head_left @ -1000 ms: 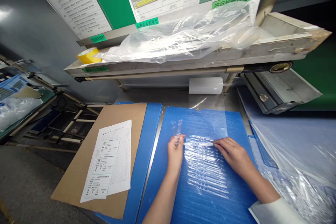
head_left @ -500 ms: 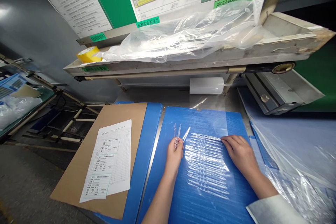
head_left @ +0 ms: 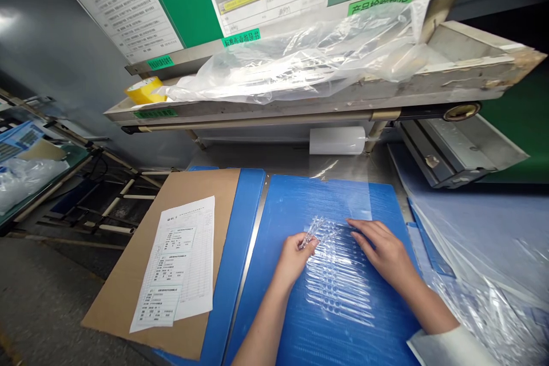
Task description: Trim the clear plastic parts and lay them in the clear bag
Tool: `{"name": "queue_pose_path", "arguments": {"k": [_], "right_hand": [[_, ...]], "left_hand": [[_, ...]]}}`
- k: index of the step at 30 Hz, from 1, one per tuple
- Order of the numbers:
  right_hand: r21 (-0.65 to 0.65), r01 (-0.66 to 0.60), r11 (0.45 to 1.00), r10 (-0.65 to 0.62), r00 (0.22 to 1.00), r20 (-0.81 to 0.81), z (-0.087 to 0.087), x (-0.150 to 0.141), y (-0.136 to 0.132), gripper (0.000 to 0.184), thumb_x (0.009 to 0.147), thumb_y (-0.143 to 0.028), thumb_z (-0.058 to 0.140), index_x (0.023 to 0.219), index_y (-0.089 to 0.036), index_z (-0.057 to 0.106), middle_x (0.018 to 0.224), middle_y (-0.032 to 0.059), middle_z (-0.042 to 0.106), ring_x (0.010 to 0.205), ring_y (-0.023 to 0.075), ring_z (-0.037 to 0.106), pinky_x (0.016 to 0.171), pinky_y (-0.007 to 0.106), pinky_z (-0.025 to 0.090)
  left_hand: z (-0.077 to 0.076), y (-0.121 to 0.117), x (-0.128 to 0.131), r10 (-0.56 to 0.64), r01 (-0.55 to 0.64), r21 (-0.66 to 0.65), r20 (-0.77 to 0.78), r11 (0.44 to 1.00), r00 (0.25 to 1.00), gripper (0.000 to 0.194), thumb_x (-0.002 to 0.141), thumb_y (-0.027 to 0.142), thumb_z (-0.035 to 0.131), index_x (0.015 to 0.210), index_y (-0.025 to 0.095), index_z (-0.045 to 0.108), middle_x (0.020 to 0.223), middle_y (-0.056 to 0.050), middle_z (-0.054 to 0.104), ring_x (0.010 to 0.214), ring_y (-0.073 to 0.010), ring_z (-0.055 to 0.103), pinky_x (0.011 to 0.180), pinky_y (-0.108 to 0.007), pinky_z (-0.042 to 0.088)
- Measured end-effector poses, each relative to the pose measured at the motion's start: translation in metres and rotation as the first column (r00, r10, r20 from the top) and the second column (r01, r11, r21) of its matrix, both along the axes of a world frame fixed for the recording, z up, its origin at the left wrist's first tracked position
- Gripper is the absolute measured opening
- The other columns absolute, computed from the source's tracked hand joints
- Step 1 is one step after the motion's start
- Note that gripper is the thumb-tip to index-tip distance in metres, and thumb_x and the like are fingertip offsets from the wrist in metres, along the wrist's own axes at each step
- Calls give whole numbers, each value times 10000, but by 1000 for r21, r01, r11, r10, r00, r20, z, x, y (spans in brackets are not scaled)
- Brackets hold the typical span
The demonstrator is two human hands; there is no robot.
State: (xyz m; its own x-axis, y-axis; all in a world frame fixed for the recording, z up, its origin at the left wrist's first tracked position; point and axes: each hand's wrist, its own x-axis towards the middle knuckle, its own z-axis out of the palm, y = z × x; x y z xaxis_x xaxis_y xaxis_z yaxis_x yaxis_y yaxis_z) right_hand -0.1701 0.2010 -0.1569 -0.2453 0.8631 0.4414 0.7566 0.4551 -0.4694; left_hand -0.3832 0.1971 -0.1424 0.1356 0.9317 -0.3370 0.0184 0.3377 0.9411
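Note:
My left hand (head_left: 295, 256) is closed on a small bunch of clear plastic strips (head_left: 314, 227), tilted up and to the right. My right hand (head_left: 383, 251) lies with its fingers stretched out flat on the top end of a row of clear plastic strips (head_left: 338, 283). The row lies side by side on a blue corrugated board (head_left: 283, 206) in front of me.
A cardboard sheet (head_left: 184, 189) with a printed form (head_left: 180, 263) lies to the left on another blue board. A shelf above holds a clear plastic bag (head_left: 309, 57) and a yellow tape roll (head_left: 143, 90). A white roll (head_left: 337, 140), a grey machine (head_left: 454, 146) and plastic film (head_left: 480, 263) are at right.
My left hand has swung the held strips from upright to tilted right, over the row. My right hand moved left along the row's top end.

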Motion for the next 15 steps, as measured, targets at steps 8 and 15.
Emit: {"name": "queue_pose_path", "arguments": {"k": [8, 15], "right_hand": [[-91, -138, 986, 133, 990, -54, 15, -8, 0, 190, 883, -267, 439, 797, -223, 603, 741, 27, 663, 710, 165, 616, 653, 291, 514], [-116, -127, 985, 119, 990, -75, 15, -9, -1, 208, 894, -279, 410, 789, -226, 582, 748, 39, 635, 721, 172, 601, 664, 306, 502]], "left_hand": [[1, 3, 0, -29, 44, -129, 114, 991, 993, 475, 598, 571, 643, 735, 121, 578, 523, 35, 506, 363, -24, 237, 388, -203, 159], [-3, 10, -3, 19, 8, -182, 146, 983, 989, 516, 589, 615, 619, 741, 128, 545, 489, 41, 498, 321, -12, 218, 358, -197, 126]]}}
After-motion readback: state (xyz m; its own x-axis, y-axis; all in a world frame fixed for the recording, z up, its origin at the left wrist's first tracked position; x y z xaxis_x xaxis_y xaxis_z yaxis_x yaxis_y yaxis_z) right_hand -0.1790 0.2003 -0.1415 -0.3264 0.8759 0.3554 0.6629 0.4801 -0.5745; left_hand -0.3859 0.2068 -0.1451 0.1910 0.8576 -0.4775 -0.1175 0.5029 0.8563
